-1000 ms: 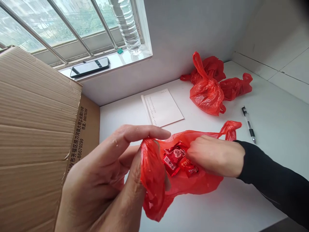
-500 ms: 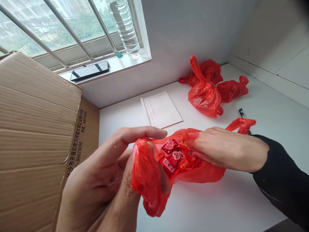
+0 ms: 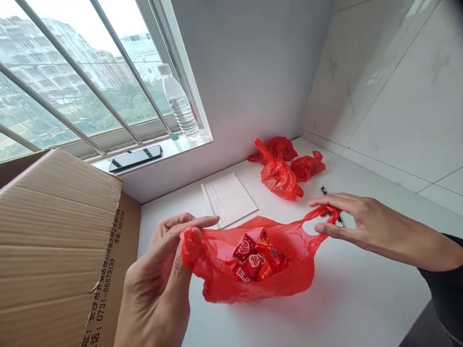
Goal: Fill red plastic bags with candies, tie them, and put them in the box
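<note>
The window [image 3: 119, 96] fills the far left, and the box [image 3: 54, 231] stands at the near left of the table [image 3: 361, 299]. Your open red bag [image 3: 260, 289] is near, at the middle; whether its base rests on the table or hangs just above it, I can't tell. Your right hand [image 3: 372, 221] is out of the bag's mouth, where it was a moment ago, and is now at the handle on the right. The mouth is spread between your two hands, so I judge the work is now with the bag itself rather than its contents.

Your left hand [image 3: 159, 284] pinches the bunched left end between thumb and curled fingers, the index finger reaching out past the plastic. Your right fingers and thumb stand a narrow gap apart, with the handle loop between them; how firmly they grip, I can't tell.

Beyond the bag, three red bundles [image 3: 280, 178] sit at the far right, with the pad [image 3: 231, 200] to their left. On the sill you have the bottle [image 3: 181, 111] and, left of it, the phone [image 3: 135, 158]. The pen [image 3: 324, 191] lies partly behind your right hand. Smallest are the sweets [image 3: 255, 260], heaped inside the bag.
</note>
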### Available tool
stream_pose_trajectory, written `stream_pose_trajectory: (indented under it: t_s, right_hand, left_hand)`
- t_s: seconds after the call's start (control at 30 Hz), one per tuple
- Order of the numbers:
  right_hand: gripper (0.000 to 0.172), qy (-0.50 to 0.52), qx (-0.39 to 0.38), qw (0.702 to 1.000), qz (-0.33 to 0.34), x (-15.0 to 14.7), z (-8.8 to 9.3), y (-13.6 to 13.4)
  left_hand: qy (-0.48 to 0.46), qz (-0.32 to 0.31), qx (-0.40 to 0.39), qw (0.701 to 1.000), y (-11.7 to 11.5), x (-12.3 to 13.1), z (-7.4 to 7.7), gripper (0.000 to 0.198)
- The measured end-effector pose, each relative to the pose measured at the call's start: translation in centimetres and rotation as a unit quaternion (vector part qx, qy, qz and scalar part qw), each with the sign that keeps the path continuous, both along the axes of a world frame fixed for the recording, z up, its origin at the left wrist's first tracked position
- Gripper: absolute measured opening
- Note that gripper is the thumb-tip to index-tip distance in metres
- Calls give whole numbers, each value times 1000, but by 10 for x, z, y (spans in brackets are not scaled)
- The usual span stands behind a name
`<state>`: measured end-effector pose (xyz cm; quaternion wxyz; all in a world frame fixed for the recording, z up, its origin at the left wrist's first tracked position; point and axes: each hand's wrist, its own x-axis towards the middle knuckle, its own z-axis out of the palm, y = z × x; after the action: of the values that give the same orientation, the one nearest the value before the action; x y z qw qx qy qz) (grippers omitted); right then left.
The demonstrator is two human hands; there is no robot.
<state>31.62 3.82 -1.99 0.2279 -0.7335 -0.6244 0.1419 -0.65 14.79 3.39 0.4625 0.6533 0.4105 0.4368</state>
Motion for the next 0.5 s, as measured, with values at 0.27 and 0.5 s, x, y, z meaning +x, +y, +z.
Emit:
stream_pose_trajectory:
  t_s: [0.27, 0.5]
  right_hand:
    - [20, 182, 124, 975, -36, -25, 40, -19]
    - [16, 238, 193, 944, 124, -72, 69, 11]
  left_hand:
    - [-171, -101, -139, 970, -16, 27, 10, 32]
    - [-219, -62, -193, 954, -26, 29, 18, 34]
